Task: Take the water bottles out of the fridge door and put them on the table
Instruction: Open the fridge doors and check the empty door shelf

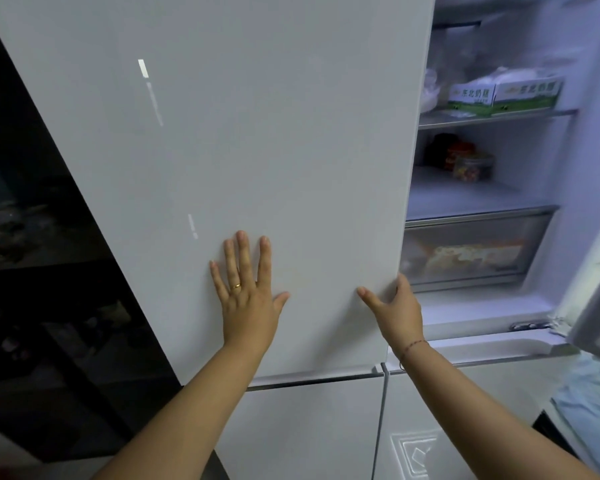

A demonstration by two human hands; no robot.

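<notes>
At the fridge door
Left hand lies flat on it (fingers spread); right hand grips its edge.

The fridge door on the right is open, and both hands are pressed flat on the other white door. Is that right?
Not quite. Only the left hand lies flat on the white door. The right hand grips that door's edge, thumb on the front, fingers round the side, as the head view shows. The door on the right is open.
</notes>
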